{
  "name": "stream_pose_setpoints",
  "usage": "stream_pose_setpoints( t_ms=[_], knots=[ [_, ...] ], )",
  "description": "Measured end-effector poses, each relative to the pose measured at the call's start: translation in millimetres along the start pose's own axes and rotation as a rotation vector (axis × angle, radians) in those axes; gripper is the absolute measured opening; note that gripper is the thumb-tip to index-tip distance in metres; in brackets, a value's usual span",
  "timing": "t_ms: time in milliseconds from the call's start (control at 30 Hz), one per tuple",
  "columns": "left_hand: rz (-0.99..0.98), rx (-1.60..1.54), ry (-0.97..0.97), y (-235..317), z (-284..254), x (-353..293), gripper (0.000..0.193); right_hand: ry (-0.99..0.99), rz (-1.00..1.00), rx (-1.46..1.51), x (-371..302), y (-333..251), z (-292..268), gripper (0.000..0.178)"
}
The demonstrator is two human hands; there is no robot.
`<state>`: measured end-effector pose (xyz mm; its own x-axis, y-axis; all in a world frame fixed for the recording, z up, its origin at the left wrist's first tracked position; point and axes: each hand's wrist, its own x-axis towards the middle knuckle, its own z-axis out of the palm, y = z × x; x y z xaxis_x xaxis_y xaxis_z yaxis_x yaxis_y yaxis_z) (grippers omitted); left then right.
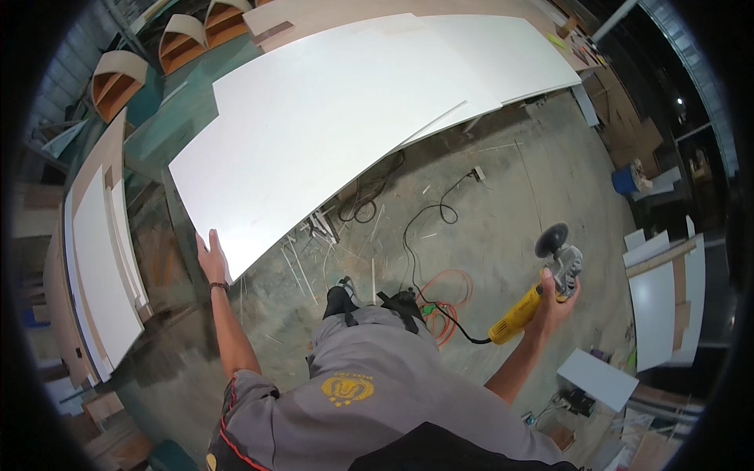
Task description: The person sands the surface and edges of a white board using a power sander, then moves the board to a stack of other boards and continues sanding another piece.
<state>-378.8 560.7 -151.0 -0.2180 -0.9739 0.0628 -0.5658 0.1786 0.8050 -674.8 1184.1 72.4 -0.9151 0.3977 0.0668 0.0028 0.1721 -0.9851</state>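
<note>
A large white panel (314, 102) lies across a work surface in front of me, its near left corner pointing toward me. My left hand (212, 257) is closed on that corner's edge, and some of its fingers are hidden. Out to the right, my right hand (554, 304) is wrapped round a yellow angle grinder (514, 315) with a grey metal head. The grinder's dark round disc (551, 240) faces up, well apart from the panel. A black power cord (463, 337) runs from the grinder's rear end.
An orange hose (454, 284) lies coiled by my feet. Farther ahead, the cord winds over the concrete floor to a white socket block (478, 173). Thin white offcuts (298, 271) litter the floor under the panel. Stacked boards (102, 259) stand left; more panels (656, 310) lean right.
</note>
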Motion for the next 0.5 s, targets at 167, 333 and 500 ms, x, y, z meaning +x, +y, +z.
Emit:
stream_pose_setpoints(
  t_ms=[167,333,500],
  knots=[
    [0.029,0.138,-0.121,23.8,8.7,54.8,0.081,-0.013,0.012,-0.003,-29.2,5.8,19.1,0.084],
    [0.041,0.188,-0.168,45.6,26.5,80.2,0.083,-0.035,0.045,0.029,-35.9,11.4,27.9,0.083],
    [0.054,0.197,-0.148,39.9,39.7,81.6,0.085,-0.117,0.109,0.008,-27.8,18.5,40.1,0.086]
  ],
)
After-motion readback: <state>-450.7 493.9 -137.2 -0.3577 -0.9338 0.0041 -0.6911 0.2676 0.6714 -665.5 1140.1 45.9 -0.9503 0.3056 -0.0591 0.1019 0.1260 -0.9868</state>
